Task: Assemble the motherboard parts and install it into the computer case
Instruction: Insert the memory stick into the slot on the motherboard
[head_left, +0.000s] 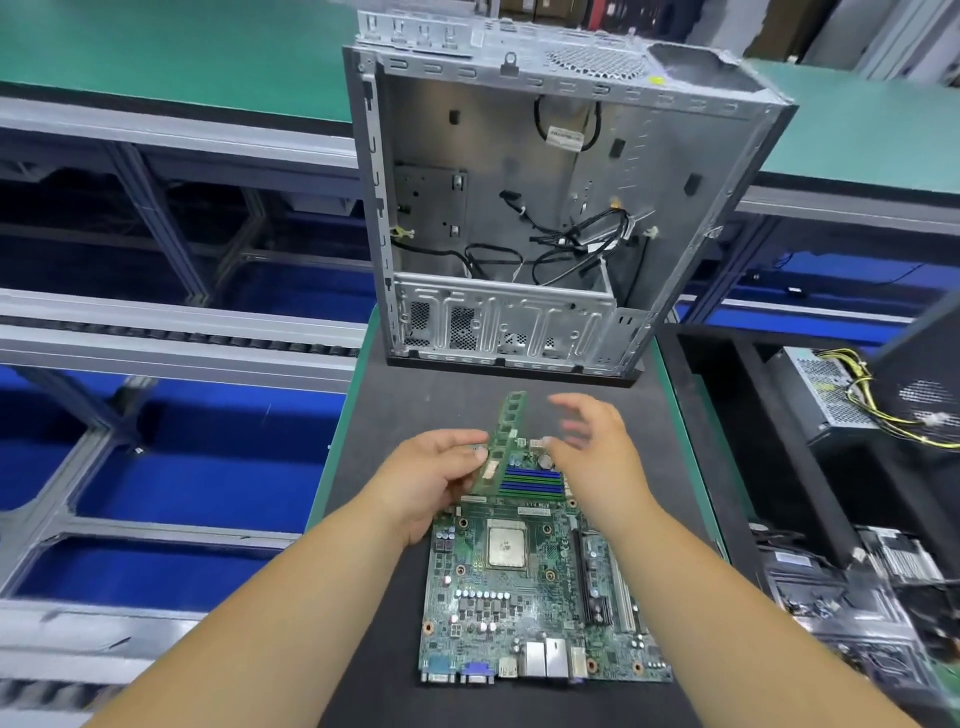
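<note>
A green motherboard (535, 582) lies flat on the dark mat, its ports toward me and a silver processor (506, 543) in the middle. Blue and green memory slots (532, 480) run across its far end. My left hand (431, 478) pinches a green memory stick (506, 436) by its near end, holding it tilted above the slots. My right hand (597, 447) hovers just right of the stick with fingers spread, blurred and holding nothing. An open grey computer case (649, 171) with loose black cables (582, 239) inside lies beyond the board.
The dark mat (395, 623) is a narrow strip with green edges. To the left are metal conveyor rails (171, 332) over blue bins. At right stand a power supply (831, 395) with yellow wires and a stack of other parts (872, 597).
</note>
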